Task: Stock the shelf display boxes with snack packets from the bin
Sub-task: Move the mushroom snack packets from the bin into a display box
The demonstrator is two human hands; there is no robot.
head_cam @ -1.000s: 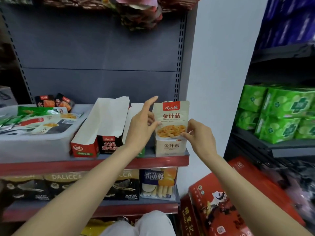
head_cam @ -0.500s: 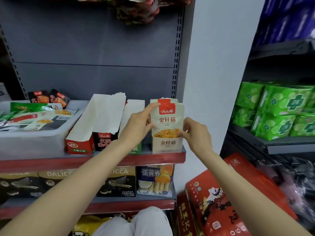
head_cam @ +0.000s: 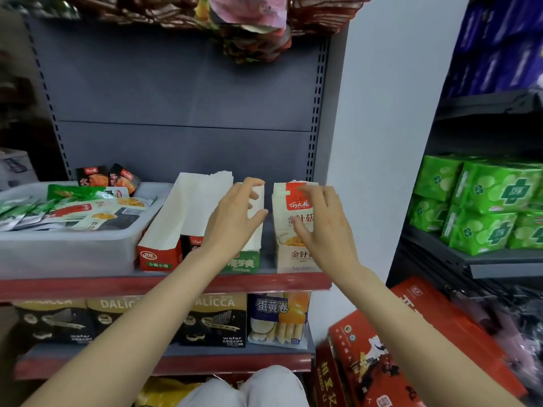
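Both hands have let go of the cream display box [head_cam: 294, 230], which half a second back I held between them; it now stands upright by itself at the right end of the red-edged shelf [head_cam: 164, 284], flush to the front edge, its red-topped flap raised. My left hand [head_cam: 235, 220] hangs just left of that box, in front of the green-fronted box [head_cam: 245, 261], fingers spread wide and lightly bent, gripping nothing. My right hand [head_cam: 324, 227] hovers before the cream box's front face, fingers splayed and relaxed; whether the tips touch the card, I cannot tell.

Left of the green-fronted box stand a dark-fronted box [head_cam: 192, 245] and a red-fronted box [head_cam: 160, 255] with a tall white flap leaning back; all four boxes sit in a row along the shelf's front edge. At the left end of the same shelf rests the translucent bin [head_cam: 67, 254], touching the red-fronted box, with snack packets [head_cam: 88, 211] piled flat inside and two dark packets [head_cam: 107, 177] propped at its rear rim.

On the shelf below, black wafer cartons [head_cam: 214, 321] line the front, with an egg-roll packet [head_cam: 279, 318] at the right end
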